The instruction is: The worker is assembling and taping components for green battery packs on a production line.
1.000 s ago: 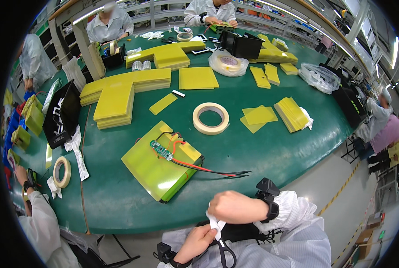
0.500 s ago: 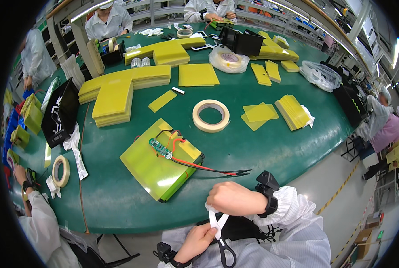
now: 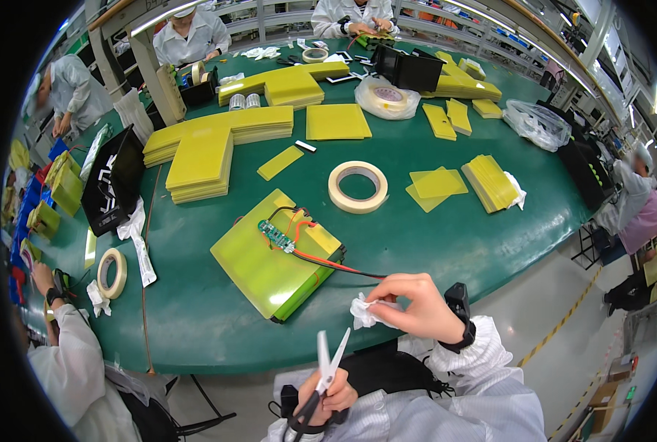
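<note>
My left hand (image 3: 330, 398) is closed around a pair of scissors (image 3: 330, 362) with dark handles, its white blades spread and pointing up. Above and to the right, my right hand (image 3: 422, 308) pinches a crumpled white tissue (image 3: 365, 311) over the table's near edge. The tissue and blade tips are apart. Just beyond lies a battery pack (image 3: 258, 265) with a yellow sheet on top and green wrapping at its side. On it sits a small green circuit board (image 3: 275, 236); red and black wires (image 3: 328, 263) run from it toward my right hand, which hides their ends.
On the green table (image 3: 196, 324) lie tape rolls (image 3: 358, 187) (image 3: 112, 273), stacks of yellow sheets (image 3: 199, 166) (image 3: 489, 183), loose yellow sheets (image 3: 437, 188) and a black box (image 3: 111, 184). A co-worker's arm (image 3: 63, 324) reaches in at left; other people work at the far side.
My right hand has moved up and right, away from the scissors, carrying the tissue into view. My left hand has turned the scissors, and now grips them lower, near the handles.
</note>
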The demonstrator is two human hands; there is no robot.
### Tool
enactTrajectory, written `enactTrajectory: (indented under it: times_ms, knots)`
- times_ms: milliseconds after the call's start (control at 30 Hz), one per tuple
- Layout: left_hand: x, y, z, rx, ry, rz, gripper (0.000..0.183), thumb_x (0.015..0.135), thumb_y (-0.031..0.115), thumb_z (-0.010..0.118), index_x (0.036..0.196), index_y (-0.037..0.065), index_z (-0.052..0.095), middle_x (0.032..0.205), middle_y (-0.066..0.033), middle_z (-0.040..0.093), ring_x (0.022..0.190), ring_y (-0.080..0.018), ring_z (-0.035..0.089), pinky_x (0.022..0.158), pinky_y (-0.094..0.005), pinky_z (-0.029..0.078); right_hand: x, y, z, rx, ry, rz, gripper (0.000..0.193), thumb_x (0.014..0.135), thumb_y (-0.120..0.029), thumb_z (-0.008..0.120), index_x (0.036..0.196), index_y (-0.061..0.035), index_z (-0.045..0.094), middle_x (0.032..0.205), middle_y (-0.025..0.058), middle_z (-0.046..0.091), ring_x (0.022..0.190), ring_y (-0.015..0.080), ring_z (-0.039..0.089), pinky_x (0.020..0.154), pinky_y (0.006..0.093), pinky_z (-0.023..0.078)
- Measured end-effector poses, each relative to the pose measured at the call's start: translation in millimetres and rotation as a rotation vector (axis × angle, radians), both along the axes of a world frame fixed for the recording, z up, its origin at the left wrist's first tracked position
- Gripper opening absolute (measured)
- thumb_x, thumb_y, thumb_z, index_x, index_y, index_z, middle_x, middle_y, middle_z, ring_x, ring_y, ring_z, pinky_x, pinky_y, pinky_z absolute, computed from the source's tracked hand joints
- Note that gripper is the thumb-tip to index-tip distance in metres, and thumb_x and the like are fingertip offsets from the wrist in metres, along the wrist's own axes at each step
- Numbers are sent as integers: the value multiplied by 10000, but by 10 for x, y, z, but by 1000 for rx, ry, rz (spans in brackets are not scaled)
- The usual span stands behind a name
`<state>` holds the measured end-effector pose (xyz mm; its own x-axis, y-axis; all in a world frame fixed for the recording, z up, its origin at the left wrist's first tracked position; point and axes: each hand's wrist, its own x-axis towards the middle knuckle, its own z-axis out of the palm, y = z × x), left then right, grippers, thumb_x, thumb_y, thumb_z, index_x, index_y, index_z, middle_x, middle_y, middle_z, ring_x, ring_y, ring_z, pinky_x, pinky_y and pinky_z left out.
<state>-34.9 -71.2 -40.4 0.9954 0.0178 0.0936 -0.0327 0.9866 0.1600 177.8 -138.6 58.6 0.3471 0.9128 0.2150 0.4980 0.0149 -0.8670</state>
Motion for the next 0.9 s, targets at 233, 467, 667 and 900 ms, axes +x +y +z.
enactTrajectory:
  times_ms: [233,467,667,900]
  knots:
    - [-27,-354,-158,-196,60,219,438,878,449,260,536,177,292,376,59,268,305,-77,227,398,-257,222,-381,-41,-283,212,-184,16,141,680,-3,673,815,-15,637,748,82,616,650,220,577,557,303,451]
    - [-69,-458,-254,-395,352,201,478,900,480,207,546,173,304,384,50,234,324,-83,208,426,-245,208,-664,1,-523,51,-298,251,135,705,-59,618,831,-14,599,756,86,565,712,272,563,642,338,476]
    - [-40,-452,-286,-419,349,214,473,905,472,227,546,173,302,387,51,239,322,-86,209,425,-247,212,-652,78,-520,13,-370,144,131,698,-59,624,818,-11,600,739,93,560,687,260,562,615,339,471]
    - [-50,-491,-280,-415,290,229,424,921,415,269,583,166,335,408,58,250,339,-72,217,465,-230,222,-569,139,-499,-34,-297,190,119,678,-48,617,790,-11,597,728,102,572,680,273,572,601,347,475]
